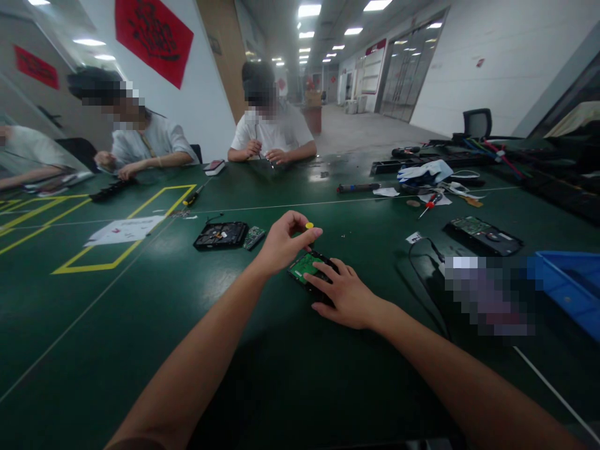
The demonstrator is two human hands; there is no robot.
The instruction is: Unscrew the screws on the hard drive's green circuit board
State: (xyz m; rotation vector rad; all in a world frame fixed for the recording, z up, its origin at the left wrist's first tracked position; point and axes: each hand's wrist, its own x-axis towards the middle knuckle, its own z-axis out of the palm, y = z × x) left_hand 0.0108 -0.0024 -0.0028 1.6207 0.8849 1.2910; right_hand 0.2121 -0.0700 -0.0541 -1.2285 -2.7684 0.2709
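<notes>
A hard drive point(302, 267) with a green circuit board lies in front of me on the table. My right hand point(347, 292) rests over its near right side with the fingers spread, steadying it against the tabletop. Above the drive's far left edge, my left hand point(288, 240) pinches what looks like a small screwdriver point(309, 225). Only its round yellow cap shows; the shaft is hidden behind the fingers. To the left lie another black hard drive point(221, 235) and a loose circuit board point(254, 237).
At right are another hard drive point(485, 236), a cable point(415, 275), a blue bin point(569, 281) and a red screwdriver point(430, 204). Gloves point(424, 172) lie farther back. A yellow-black screwdriver point(192, 196) and white paper point(124, 230) are at left. Several people sit across the table.
</notes>
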